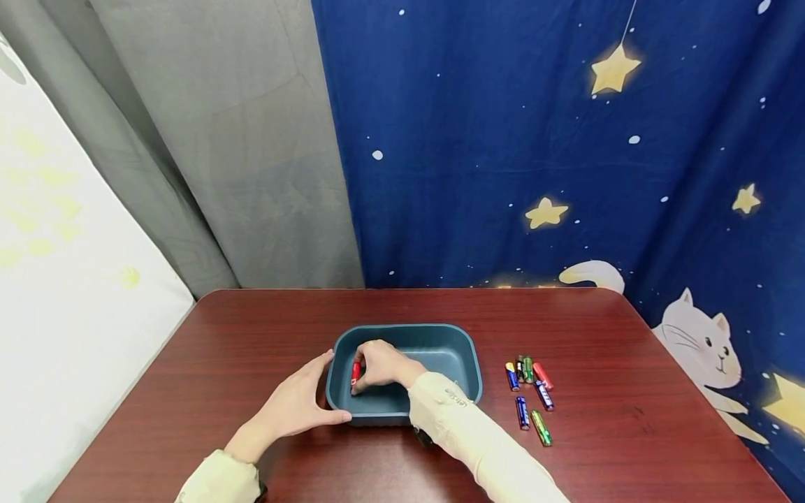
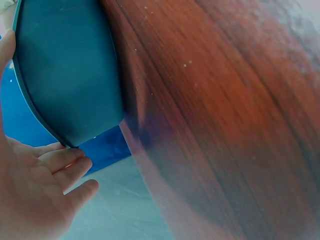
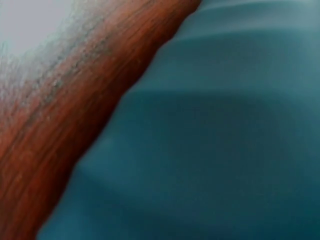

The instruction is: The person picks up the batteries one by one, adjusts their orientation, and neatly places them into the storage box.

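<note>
A teal rectangular plastic bin (image 1: pixel 440 335) stands on the table. My right hand (image 1: pixel 385 365) reaches into its left half and pinches a red battery (image 1: pixel 356 372) between thumb and fingers, close to the left inner wall. Outside the bin's left end is my left hand (image 1: pixel 298 402), its thumb against the front corner and its fingers along the left side. In the left wrist view, the left hand's loosely extended fingers (image 2: pixel 67 162) touch the bin wall (image 2: pixel 70 70). The right wrist view shows the bin (image 3: pixel 210 150) close up, with neither the right hand nor the battery visible.
On the reddish-brown wooden table (image 1: pixel 604 419), right of the bin, lie several loose batteries: a red one (image 1: pixel 543 376), a green one (image 1: pixel 541 427), a blue one (image 1: pixel 523 413) and others. Grey and star-patterned blue curtains (image 1: pixel 472 140) hang behind the table.
</note>
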`<state>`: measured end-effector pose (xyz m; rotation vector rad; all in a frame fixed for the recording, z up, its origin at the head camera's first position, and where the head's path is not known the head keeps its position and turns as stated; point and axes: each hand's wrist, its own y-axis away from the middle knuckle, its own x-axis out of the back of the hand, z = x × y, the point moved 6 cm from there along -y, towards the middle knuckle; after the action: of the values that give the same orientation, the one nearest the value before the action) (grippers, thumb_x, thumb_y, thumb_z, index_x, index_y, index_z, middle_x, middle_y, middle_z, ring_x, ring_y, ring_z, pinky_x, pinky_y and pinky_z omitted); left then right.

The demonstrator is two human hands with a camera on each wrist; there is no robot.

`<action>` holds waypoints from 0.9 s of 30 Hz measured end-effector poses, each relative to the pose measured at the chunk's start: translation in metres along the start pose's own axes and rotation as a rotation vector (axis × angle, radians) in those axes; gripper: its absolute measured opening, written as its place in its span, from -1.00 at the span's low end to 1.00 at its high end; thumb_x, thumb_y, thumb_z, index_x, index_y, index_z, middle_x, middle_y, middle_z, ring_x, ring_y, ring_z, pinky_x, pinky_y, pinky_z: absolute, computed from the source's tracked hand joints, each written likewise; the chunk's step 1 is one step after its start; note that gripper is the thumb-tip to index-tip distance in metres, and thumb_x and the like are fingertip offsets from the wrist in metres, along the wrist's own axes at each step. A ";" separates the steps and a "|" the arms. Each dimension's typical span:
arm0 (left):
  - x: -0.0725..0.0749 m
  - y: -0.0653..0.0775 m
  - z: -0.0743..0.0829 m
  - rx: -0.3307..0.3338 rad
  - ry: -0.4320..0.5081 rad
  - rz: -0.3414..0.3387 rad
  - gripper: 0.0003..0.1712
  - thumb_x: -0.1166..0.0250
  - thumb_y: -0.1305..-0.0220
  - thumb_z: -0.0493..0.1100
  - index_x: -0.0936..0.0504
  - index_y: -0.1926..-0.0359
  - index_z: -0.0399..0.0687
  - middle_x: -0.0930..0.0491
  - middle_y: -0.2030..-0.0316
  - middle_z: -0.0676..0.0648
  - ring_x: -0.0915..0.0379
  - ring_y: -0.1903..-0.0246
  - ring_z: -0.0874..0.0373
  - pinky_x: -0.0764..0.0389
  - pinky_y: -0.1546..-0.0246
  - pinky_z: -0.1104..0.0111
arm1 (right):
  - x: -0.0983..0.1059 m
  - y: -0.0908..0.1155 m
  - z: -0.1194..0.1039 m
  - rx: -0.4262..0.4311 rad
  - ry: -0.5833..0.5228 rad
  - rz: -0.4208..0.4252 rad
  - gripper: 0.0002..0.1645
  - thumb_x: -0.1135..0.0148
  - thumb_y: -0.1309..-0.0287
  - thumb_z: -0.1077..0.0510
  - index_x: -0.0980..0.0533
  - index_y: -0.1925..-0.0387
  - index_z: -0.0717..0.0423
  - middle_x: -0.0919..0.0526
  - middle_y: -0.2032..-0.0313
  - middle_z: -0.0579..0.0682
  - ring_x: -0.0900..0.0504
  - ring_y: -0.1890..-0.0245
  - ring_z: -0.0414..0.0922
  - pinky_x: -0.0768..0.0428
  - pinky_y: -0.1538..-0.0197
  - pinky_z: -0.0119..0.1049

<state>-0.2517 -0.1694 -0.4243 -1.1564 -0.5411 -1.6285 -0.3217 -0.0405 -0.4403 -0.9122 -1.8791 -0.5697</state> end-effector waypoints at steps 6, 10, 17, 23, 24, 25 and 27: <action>0.000 0.001 -0.001 0.003 -0.001 -0.001 0.20 -0.38 0.29 0.39 -0.17 -0.32 -0.12 -0.26 -0.25 -0.10 -0.26 -0.17 0.01 -0.38 -0.06 0.09 | -0.003 -0.001 -0.002 -0.017 -0.001 0.021 -0.52 -0.54 0.42 -0.07 -0.53 0.43 0.07 -0.43 0.65 -0.23 -0.37 0.63 -0.33 -0.34 0.55 -0.55; -0.001 0.001 -0.001 0.001 -0.003 -0.001 0.20 -0.38 0.29 0.38 -0.17 -0.32 -0.12 -0.26 -0.25 -0.10 -0.26 -0.17 0.01 -0.38 -0.07 0.10 | -0.006 -0.003 -0.004 -0.007 -0.003 0.016 -0.53 -0.53 0.40 -0.06 -0.53 0.42 0.07 -0.43 0.62 -0.23 -0.37 0.61 -0.33 -0.35 0.54 -0.55; -0.001 0.001 -0.001 -0.002 -0.005 0.007 0.19 -0.38 0.29 0.38 -0.18 -0.32 -0.12 -0.26 -0.25 -0.09 -0.26 -0.17 0.01 -0.38 -0.06 0.09 | -0.009 -0.005 -0.005 0.012 0.013 0.021 -0.52 -0.53 0.38 -0.07 -0.55 0.38 0.06 -0.43 0.59 -0.22 -0.36 0.56 -0.33 -0.35 0.50 -0.54; -0.001 0.001 -0.001 0.012 0.012 -0.004 0.18 -0.39 0.28 0.36 -0.16 -0.33 -0.09 -0.25 -0.25 -0.08 -0.26 -0.17 0.01 -0.38 -0.06 0.08 | -0.009 -0.005 -0.009 0.041 0.047 0.027 -0.48 -0.52 0.37 -0.12 -0.58 0.33 0.06 -0.45 0.57 -0.21 -0.35 0.52 -0.32 -0.35 0.46 -0.54; -0.001 0.001 -0.001 0.014 0.017 -0.005 0.18 -0.39 0.28 0.36 -0.16 -0.33 -0.09 -0.25 -0.25 -0.08 -0.26 -0.17 0.01 -0.38 -0.06 0.07 | -0.008 -0.005 -0.010 0.048 0.057 0.030 -0.47 -0.51 0.37 -0.13 -0.58 0.31 0.06 -0.46 0.56 -0.21 -0.35 0.50 -0.32 -0.35 0.44 -0.53; -0.001 0.001 -0.001 0.015 0.020 -0.005 0.18 -0.39 0.27 0.35 -0.16 -0.33 -0.08 -0.25 -0.25 -0.08 -0.26 -0.17 0.01 -0.38 -0.06 0.07 | -0.008 -0.004 -0.011 0.055 0.068 0.035 -0.44 -0.51 0.37 -0.15 -0.58 0.29 0.07 -0.46 0.54 -0.20 -0.35 0.49 -0.31 -0.35 0.42 -0.53; -0.001 0.001 -0.001 0.015 0.020 -0.005 0.18 -0.39 0.27 0.36 -0.16 -0.33 -0.08 -0.25 -0.25 -0.08 -0.26 -0.17 0.01 -0.38 -0.06 0.06 | -0.006 -0.003 -0.012 0.064 0.084 0.044 -0.40 -0.50 0.35 -0.16 -0.58 0.24 0.09 -0.47 0.50 -0.19 -0.35 0.45 -0.31 -0.36 0.38 -0.53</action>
<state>-0.2514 -0.1703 -0.4259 -1.1275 -0.5425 -1.6357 -0.3157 -0.0533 -0.4404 -0.8726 -1.7878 -0.5102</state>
